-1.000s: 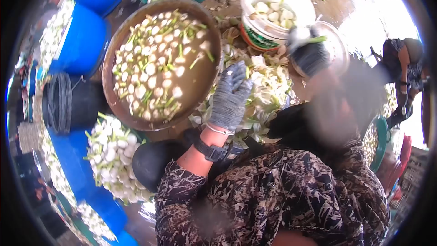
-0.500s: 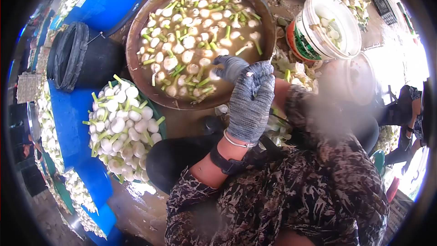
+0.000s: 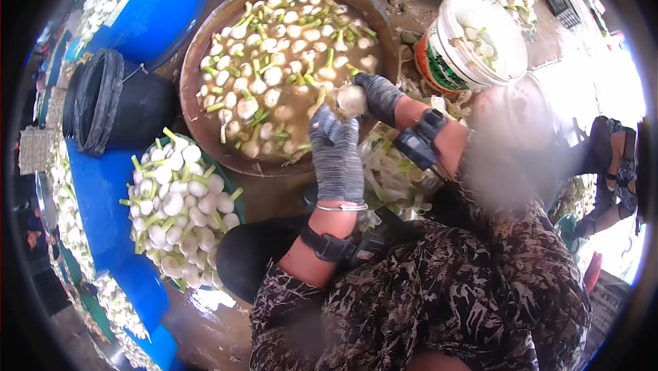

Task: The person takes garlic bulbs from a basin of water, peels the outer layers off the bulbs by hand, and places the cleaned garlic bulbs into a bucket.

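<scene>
My right hand [image 3: 381,99], in a grey knit glove, is closed around a fresh garlic bulb [image 3: 351,101] with a short green stem, over the near right edge of the round basin [image 3: 190,118]. My left hand [image 3: 336,155], gloved too, is just left of that bulb with its fingers curled. What they hold, if anything, is hidden; a yellowish stem shows just beyond its fingertips. Many trimmed garlic bulbs [image 3: 271,77] float in the basin's brown water. A heap of clean white garlic [image 3: 181,206] fills a tub left of my knee.
A white bucket [image 3: 439,62] with some bulbs inside stands to the right of the basin. Peelings [image 3: 391,172] lie under my hands. At left are a black bucket [image 3: 137,100] and blue tubs [image 3: 154,11]. Another person's legs [image 3: 610,172] show at far right.
My hands, overlapped before, are now apart. The left moved left and down; the right came into clear view with a garlic bulb. The view shifted slightly.
</scene>
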### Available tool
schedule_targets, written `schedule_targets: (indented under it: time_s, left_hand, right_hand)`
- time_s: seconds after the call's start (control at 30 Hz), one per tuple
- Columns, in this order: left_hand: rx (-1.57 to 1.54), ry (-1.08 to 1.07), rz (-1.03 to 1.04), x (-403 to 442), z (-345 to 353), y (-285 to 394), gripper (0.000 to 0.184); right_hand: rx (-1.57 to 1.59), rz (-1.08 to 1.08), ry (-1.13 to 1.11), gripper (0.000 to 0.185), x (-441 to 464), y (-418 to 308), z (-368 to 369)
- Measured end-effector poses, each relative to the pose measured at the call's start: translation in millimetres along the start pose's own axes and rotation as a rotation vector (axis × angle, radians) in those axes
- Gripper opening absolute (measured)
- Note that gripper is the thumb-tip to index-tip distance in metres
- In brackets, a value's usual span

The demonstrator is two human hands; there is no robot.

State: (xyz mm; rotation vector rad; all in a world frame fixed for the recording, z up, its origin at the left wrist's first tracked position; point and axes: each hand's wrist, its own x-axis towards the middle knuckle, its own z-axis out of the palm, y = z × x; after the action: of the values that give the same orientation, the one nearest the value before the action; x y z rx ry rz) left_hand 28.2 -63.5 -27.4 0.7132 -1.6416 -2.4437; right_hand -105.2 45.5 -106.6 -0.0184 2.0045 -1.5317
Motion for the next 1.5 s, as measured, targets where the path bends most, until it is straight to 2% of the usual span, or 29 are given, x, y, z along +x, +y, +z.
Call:
schedule_targets:
  time_s: [0.03,0.1,0.13,0.17,0.2,0.23,0.27,0.3,0.37,0.4,0.47,0.53,0.6,0.67,0.73,0.87,0.93,1.0,1.03,1.07,1.1,1.13,1.2,1.23,1.3,1.33,1.4,1.47,1.5]
  left_hand:
    - [0.053,-0.039,-0.002,3.7,0.2,-9.1,0.047]
    - [0.108,-0.104,-0.004,5.4,10.0,-19.2,0.05]
    - [-0.052,-0.236,-0.056,4.8,15.9,-25.0,0.05]
    - [-0.21,-0.364,-0.113,3.3,22.8,-27.6,0.051]
    - [-0.204,-0.384,-0.119,0.9,28.5,-29.5,0.051]
    - [-0.236,-0.421,-0.146,-2.0,33.3,-31.8,0.051]
    - [-0.268,-0.457,-0.174,-5.3,37.3,-33.7,0.05]
    - [-0.227,-0.456,-0.17,-9.3,42.2,-31.0,0.049]
    - [-0.165,-0.463,-0.173,-12.5,49.9,-28.2,0.048]
    - [-0.115,-0.45,-0.169,-12.7,54.0,-27.4,0.048]
    - [-0.088,-0.431,-0.164,-12.8,58.2,-28.9,0.048]
    - [0.044,-0.46,-0.104,-8.8,60.7,-33.3,0.048]
    - [0.089,-0.447,-0.073,-5.6,63.7,-41.7,0.047]
    - [0.329,-0.435,0.082,-1.9,64.8,-47.5,0.045]
    - [0.3,-0.431,0.028,0.3,65.4,-51.9,0.045]
    - [0.44,-0.461,0.108,0.8,69.5,-46.9,0.044]
    - [0.331,-0.501,0.027,0.8,71.5,-39.1,0.044]
    - [0.283,-0.558,0.031,4.6,68.7,-41.3,0.045]
    - [0.163,-0.599,0.006,4.6,67.8,-41.6,0.048]
    - [0.043,-0.64,-0.02,2.9,68.3,-39.4,0.051]
    - [-0.087,-0.672,-0.09,-1.0,68.2,-35.8,0.056]
    - [-0.085,-0.678,-0.093,-0.8,66.1,-33.6,0.056]
    - [-0.337,-0.727,-0.341,4.3,60.2,-26.9,0.058]
    - [-0.337,-0.726,-0.336,6.2,59.2,-24.7,0.058]
    - [-0.391,-0.701,-0.365,8.6,55.6,-21.5,0.063]
    - [-0.419,-0.688,-0.382,8.0,54.2,-21.1,0.066]
    - [-0.425,-0.662,-0.394,2.2,58.7,-18.9,0.069]
    - [-0.266,-0.718,-0.291,-0.9,60.3,-22.3,0.07]
    - [-0.163,-0.721,-0.282,-4.0,61.6,-22.4,0.074]
  right_hand:
    - [-0.142,-0.146,-0.012,0.026,-34.8,-22.8,-11.9]
    - [-0.011,-0.117,-0.037,0.022,-59.3,-23.0,-22.9]
    - [0.054,-0.102,-0.049,0.021,-71.4,-22.6,-28.6]
    - [0.473,0.104,-0.02,0.021,-75.6,-23.0,-33.0]
    - [0.895,0.305,0.005,0.022,-79.4,-19.8,-38.2]
    - [0.745,0.19,-0.082,0.023,-63.8,13.5,-49.7]
    - [0.756,0.184,-0.067,0.023,-76.2,17.5,-59.8]
    - [0.231,-0.195,0.143,0.024,-93.4,12.6,-67.4]
    - [-0.16,-0.296,0.494,0.029,-124.1,-2.9,-74.0]
    - [-0.155,-0.297,0.502,0.029,-139.2,-11.9,-79.1]
    - [-0.435,-0.607,0.567,0.025,-166.6,-22.6,-87.6]
    - [-0.463,-0.634,0.576,0.018,-176.1,-28.4,-87.3]
    - [-0.723,-0.634,0.602,0.017,-174.9,-23.0,-89.7]
    - [-0.781,-0.589,0.597,0.015,-175.3,-21.3,-92.6]
    - [-0.928,-0.645,0.627,0.008,-178.4,-26.5,-93.4]
    - [-0.835,-0.623,0.565,0.007,-168.8,-19.5,-100.1]
    - [-0.753,-0.533,0.557,0.008,-164.3,-15.3,-103.1]
    - [-0.394,-0.48,0.442,0.007,-158.7,-9.4,-110.8]
    - [-0.257,-0.409,0.407,0.007,-155.6,-4.7,-114.1]
    - [-0.254,-0.407,0.411,0.007,-151.5,1.0,-119.9]
    - [-0.326,-0.393,0.503,0.005,-147.7,6.5,-127.9]
    - [-0.4,-0.376,0.594,0.005,-145.0,10.7,-137.5]
    - [-0.764,-0.189,0.694,0.011,-143.9,11.1,-155.6]
    - [-0.645,-0.252,0.715,0.01,-127.3,42.1,-170.6]
    - [-0.891,-0.195,0.794,0.014,-159.3,-0.4,-160.4]
    - [-0.891,-0.198,0.79,0.014,-168.8,-14.5,-155.3]
    - [-0.735,-0.7,0.665,0.02,-178.3,-26.7,-149.4]
    - [-0.705,-0.849,0.496,0.021,-186.1,-36.0,-131.2]
    - [-0.777,-0.835,0.475,0.02,-188.3,-36.6,-120.7]
